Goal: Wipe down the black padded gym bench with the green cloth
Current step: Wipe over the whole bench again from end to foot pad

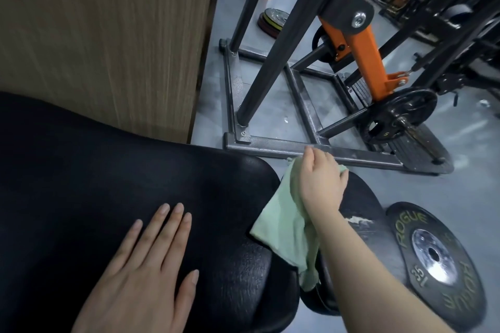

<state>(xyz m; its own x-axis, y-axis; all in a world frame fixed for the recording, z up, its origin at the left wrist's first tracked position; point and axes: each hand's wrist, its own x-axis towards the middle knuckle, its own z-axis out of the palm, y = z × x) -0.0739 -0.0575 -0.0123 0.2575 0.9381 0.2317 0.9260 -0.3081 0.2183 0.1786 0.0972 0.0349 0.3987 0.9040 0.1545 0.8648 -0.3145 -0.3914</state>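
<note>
Green cloth [281, 222] drapes over the gap between the big black pad [135, 170] and the smaller pad at right. The right hand [322, 184] presses it, fingers curled around the cloth's far end. The left hand [146, 265] rests flat, fingers straight, on the near pad.

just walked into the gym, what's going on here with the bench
A person is wiping the black bench with a green cloth. The right hand presses the cloth onto the smaller pad at the far end, with part of the cloth hanging into the gap between pads. The left hand lies flat, fingers straight, on the big pad. A Rogue plate leans beside the bench, which has worn, cracked covering near it.
</note>
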